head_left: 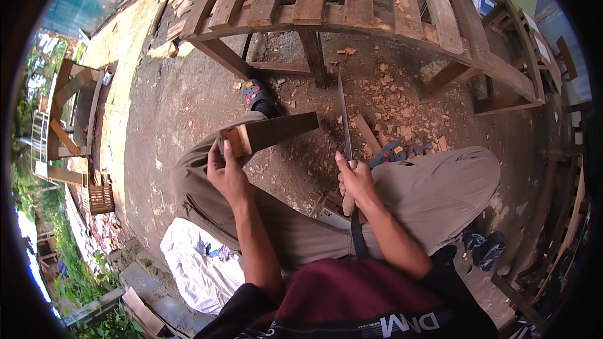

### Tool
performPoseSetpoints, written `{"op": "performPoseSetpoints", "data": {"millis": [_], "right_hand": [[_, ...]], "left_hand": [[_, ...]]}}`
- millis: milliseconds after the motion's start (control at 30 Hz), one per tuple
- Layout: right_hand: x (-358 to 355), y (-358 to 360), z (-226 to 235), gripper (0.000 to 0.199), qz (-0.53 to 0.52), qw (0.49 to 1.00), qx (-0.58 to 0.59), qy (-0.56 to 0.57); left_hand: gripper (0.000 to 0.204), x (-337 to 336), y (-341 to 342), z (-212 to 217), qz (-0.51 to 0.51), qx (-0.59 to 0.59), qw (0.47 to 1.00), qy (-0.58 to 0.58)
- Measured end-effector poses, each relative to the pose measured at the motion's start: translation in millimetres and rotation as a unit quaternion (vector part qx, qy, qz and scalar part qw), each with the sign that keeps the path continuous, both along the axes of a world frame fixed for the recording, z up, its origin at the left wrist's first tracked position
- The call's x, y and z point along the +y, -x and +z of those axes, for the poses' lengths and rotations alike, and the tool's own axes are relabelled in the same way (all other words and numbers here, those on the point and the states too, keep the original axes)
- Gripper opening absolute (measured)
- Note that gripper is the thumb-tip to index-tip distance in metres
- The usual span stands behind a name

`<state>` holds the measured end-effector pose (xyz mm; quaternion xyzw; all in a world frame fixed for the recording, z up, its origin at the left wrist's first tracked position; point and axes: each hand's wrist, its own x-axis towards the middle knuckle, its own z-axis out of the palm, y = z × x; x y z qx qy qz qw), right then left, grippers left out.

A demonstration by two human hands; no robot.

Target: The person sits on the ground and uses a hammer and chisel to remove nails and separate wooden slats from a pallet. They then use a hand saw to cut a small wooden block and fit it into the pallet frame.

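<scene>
My left hand is wrapped around one end of a short, dark wooden board, by my left knee. Pale cut wood shows on the board near my fingers, and its far end points to the right. In my right hand is a machete, gripped by its wooden handle with the thumb along it. The long, narrow blade points away from me and stands apart from the board.
Ahead stands a slatted wooden table. Wood chips and a loose wood strip litter the ground. White cloth lies at my left, a black plastic bag at my right. A slatted crate sits farther left.
</scene>
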<state>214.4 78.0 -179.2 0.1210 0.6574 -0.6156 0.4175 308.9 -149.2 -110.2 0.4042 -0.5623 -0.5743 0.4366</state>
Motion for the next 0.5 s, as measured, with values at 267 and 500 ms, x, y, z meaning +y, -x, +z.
{"op": "performPoseSetpoints", "data": {"millis": [267, 500], "right_hand": [[2, 38, 9, 0.048, -0.254, 0.955, -0.059, 0.14], [-5, 54, 50, 0.04, -0.358, 0.877, 0.125, 0.296]], "left_hand": [[0.046, -44, -36, 48, 0.028, 0.036, 0.995, -0.086], [0.048, -49, -26, -26, -0.035, 0.143, 0.954, -0.263]]}}
